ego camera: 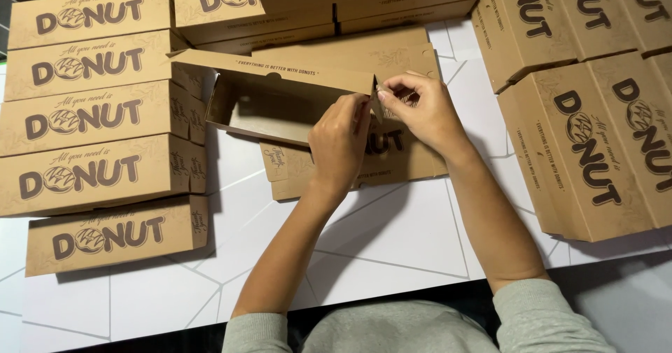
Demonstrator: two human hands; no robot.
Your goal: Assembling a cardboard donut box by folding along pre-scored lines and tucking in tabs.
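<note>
Centrally, a half-folded brown cardboard box (280, 104) lay open near the middle of the white worktop (392, 241), its long flap raised along the far side and its hollow facing the camera. Left hand (339, 143) and right hand (423, 111) each had a closed grip pinching the box's right end flap. Finished boxes formed a column of 5 on the left (98, 157), a stack across the back (329, 6) and another on the right (595, 129). Bare worktop remained only nearest the person.
</note>
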